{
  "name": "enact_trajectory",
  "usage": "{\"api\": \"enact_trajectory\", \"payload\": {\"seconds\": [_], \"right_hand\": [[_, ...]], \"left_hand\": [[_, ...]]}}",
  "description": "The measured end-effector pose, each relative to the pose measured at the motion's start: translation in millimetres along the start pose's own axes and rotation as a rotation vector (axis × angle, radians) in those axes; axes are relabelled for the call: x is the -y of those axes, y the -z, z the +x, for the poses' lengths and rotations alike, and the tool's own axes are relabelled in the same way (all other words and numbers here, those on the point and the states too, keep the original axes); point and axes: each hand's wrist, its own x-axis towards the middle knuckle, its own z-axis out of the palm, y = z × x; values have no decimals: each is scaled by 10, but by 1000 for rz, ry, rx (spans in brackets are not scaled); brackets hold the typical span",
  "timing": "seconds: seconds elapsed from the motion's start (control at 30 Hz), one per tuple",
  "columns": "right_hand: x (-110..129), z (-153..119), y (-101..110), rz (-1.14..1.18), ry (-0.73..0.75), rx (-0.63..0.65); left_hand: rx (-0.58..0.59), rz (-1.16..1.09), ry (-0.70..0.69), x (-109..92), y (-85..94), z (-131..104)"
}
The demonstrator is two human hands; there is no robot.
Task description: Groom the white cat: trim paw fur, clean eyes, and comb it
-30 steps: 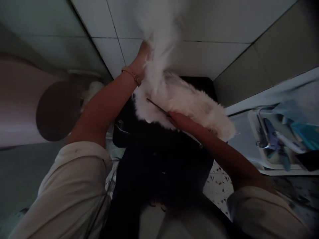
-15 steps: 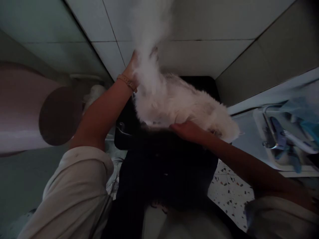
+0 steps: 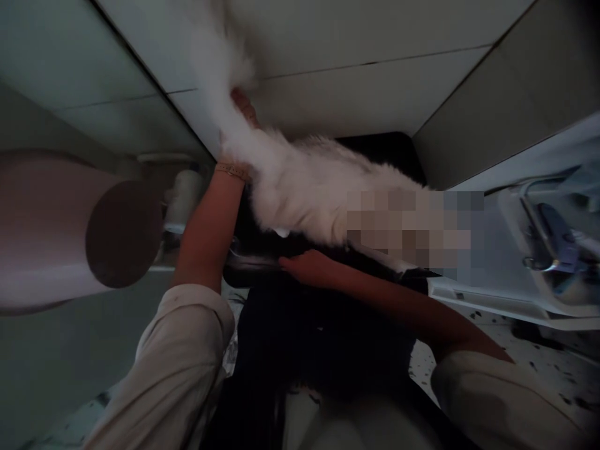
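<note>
A long-haired white cat [image 3: 300, 181] stands on a black tabletop [image 3: 375, 145], rump toward the left and its head end hidden by blocky blur at right. At the rump, my left hand [image 3: 239, 128] is wrapped round the base of the raised fluffy tail [image 3: 210, 81]; fur hides part of the fingers. My right hand [image 3: 312, 267] is closed, in front of the cat's belly and apart from its fur. From its fingertips a slim pale tool [image 3: 257, 261] points left over the tabletop, too smeared by motion to name.
Tiled wall [image 3: 328, 100] rises close behind the cat. A large pale cylinder with a dark round end [image 3: 124, 234] juts in at left, near a white bottle [image 3: 184, 190]. At right, a shelf [image 3: 497, 297] bears a tray of tools [image 3: 553, 250].
My right hand has drawn the tool left and toward me, away from the cat's side. My left hand and the tail have shifted left, and the tail leans further left.
</note>
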Motion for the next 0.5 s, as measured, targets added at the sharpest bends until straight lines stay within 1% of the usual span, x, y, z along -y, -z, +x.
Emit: {"api": "enact_trajectory", "payload": {"seconds": [0.03, 0.07, 0.13, 0.17, 0.2, 0.23, 0.27, 0.33, 0.4, 0.5], "right_hand": [[-16, -16, 16, 23, -51, -37], [-62, -26, 53, 57, -144, -98], [-214, -11, 166, 129, -383, -248], [-297, 16, 223, 158, -480, -311], [-370, 53, 269, 179, -536, -351], [-423, 96, 296, 189, -546, -363], [-449, 142, 302, 191, -519, -349], [-409, 219, 246, 181, -412, -293], [-263, 255, 119, 140, -294, -227], [22, 225, -91, 36, -99, -91]], "left_hand": [[-10, -29, -30, 25, 47, 0], [-5, -50, -50, 41, 86, 4], [11, -74, -68, 56, 135, 29], [15, -75, -70, 62, 146, 50], [12, -69, -69, 68, 149, 76], [0, -60, -68, 77, 146, 103], [-17, -47, -67, 91, 141, 127], [-54, -14, -70, 135, 130, 148], [-81, 47, -72, 197, 127, 119], [-100, 182, -99, 294, 140, 35]]}}
